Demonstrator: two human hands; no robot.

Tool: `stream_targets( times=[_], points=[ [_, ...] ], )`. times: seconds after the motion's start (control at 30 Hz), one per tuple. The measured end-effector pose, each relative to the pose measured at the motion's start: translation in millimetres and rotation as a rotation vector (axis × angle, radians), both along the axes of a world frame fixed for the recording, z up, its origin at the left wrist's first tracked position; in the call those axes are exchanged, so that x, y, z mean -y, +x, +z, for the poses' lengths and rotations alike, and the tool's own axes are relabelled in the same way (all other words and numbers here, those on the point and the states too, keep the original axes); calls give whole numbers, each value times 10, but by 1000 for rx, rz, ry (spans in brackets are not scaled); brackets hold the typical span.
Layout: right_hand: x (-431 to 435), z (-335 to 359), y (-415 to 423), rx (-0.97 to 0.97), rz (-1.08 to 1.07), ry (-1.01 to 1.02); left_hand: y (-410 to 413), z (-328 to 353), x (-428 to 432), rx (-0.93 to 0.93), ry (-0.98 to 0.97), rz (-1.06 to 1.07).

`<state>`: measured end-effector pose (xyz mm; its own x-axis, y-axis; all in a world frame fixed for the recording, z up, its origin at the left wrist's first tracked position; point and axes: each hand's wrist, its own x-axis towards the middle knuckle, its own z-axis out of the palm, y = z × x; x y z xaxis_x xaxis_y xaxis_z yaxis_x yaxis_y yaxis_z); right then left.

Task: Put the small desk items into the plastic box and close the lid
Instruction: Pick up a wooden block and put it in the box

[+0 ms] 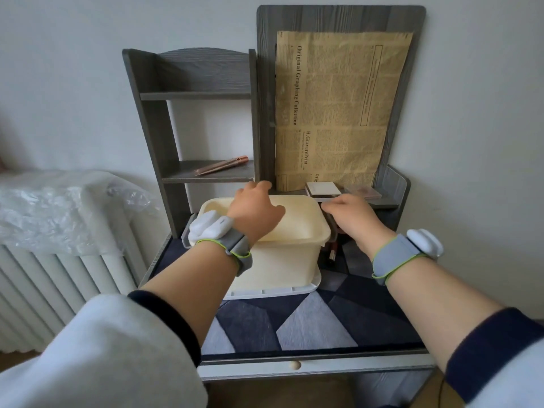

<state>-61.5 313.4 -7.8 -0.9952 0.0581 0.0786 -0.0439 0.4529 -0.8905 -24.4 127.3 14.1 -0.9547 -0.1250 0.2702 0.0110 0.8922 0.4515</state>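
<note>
I've got the left hand [255,212] flat, fingers spread, on the lid [294,219] to pin the plastic box [276,266] mid-desk; right hand [350,213] curled at the side latch [331,225], prob. snapping it; pen [221,165] on shelf, not packed.

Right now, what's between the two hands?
Head view: the right end of the cream box and its lid, with the grey side latch by the right hand. Left hand rests on the lid.
</note>
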Motion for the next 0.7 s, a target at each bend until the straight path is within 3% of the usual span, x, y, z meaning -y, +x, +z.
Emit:
stream_targets(
  times=[0.3,0.57,0.7],
  points=[
    [-89,79,-347,-51,88,173,-530,50,-376,119,-146,-121],
    [-147,-41,-846,-116,41,492,-659,-118,-360,121,-178,-130],
    [-130,-98,-1047,-148,58,776,-724,-183,-325,71,-113,-116]
  ],
)
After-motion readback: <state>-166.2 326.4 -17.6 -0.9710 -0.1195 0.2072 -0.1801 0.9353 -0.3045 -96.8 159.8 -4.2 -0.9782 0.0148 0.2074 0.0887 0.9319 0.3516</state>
